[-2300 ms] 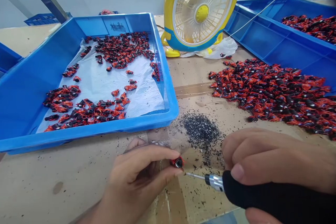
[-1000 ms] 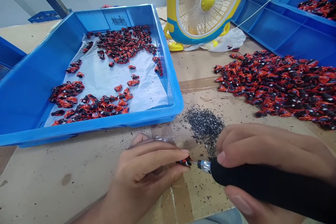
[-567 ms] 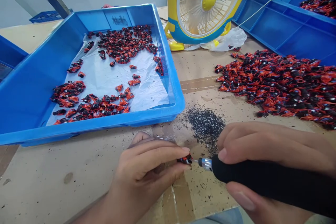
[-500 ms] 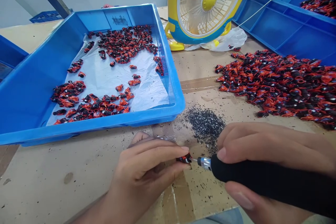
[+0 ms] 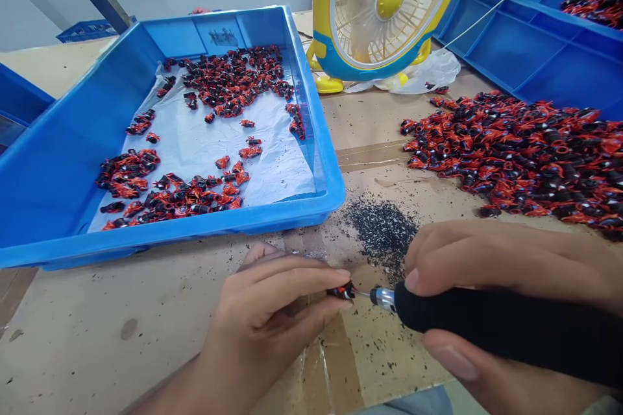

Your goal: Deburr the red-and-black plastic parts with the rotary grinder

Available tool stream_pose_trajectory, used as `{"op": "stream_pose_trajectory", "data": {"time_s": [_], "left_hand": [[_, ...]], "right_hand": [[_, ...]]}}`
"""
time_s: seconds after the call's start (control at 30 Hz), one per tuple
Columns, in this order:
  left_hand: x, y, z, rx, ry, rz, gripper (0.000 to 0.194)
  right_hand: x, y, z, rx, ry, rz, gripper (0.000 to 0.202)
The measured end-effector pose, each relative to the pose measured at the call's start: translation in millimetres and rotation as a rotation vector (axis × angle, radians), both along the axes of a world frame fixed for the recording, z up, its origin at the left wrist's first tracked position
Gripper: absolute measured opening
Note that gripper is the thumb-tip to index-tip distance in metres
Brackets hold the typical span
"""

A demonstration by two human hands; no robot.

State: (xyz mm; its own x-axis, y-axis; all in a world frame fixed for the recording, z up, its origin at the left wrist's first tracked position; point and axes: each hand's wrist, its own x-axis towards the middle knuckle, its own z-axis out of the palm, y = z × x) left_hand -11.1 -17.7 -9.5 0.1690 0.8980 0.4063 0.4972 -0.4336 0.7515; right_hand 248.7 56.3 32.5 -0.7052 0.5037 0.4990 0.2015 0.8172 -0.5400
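Observation:
My left hand (image 5: pixel 272 311) pinches a small red-and-black plastic part (image 5: pixel 344 290) between thumb and fingertips, just above the table. Fingers cover much of the part. On the right, my right hand (image 5: pixel 487 279) is wrapped round the thick black handle of a rotary tool (image 5: pixel 467 318), which has a silver collar and a thin metal bit. The bit points left and reaches the exposed end of the part; whether it touches or sits inside, I cannot tell. Black shavings (image 5: pixel 382 227) lie heaped on the table just beyond both hands.
A blue tray (image 5: pixel 335 191) lined with white sheet holds many similar parts at the left. A large pile of parts (image 5: pixel 525 155) lies at the right, before more blue bins (image 5: pixel 545 45). A yellow fan (image 5: pixel 389 6) stands at the back beside a clear plastic bag (image 5: pixel 433 71).
The rotary tool and my right hand have shifted slightly right, and the tool's angle is a little flatter. My left hand keeps its pinch on the part, which has turned slightly.

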Motion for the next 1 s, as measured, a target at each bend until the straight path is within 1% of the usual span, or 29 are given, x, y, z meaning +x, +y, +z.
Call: {"op": "stream_pose_trajectory", "data": {"time_s": [0.13,0.2,0.27,0.4,0.53,0.67,0.8,0.9,1.0], "left_hand": [[0,-1,0.9,0.000,-0.004,0.015,0.022],[0,-2,0.6,-0.003,-0.003,0.019,0.021],[0,-2,-0.8,-0.024,-0.013,0.021,0.020],[-1,-3,-4.1,-0.088,-0.022,0.090,0.024],[-1,-4,-2.2,-0.087,-0.013,0.124,0.025],[-1,-3,3.3,-0.068,-0.013,0.100,0.025],[0,-1,6.3,-0.054,0.004,0.090,0.025],[1,1,6.0,-0.042,0.010,0.101,0.023],[1,0,4.0,-0.029,0.013,0.086,0.020]], "right_hand": [[-2,0,0.7,-0.007,-0.034,0.038,0.024],[-3,-1,-0.1,-0.033,-0.025,0.032,0.024],[-4,-4,-2.2,-0.059,0.028,-0.027,0.025],[-6,-14,-9.9,-0.062,0.170,-0.193,0.031],[-9,-21,-14.1,-0.049,0.219,-0.260,0.036],[-8,-21,-8.7,-0.055,0.263,-0.322,0.033],[-6,-21,-3.0,-0.080,0.234,-0.311,0.023],[-8,-21,-4.9,-0.060,0.252,-0.306,0.028],[-10,-21,-9.0,-0.036,0.257,-0.281,0.035]]}}
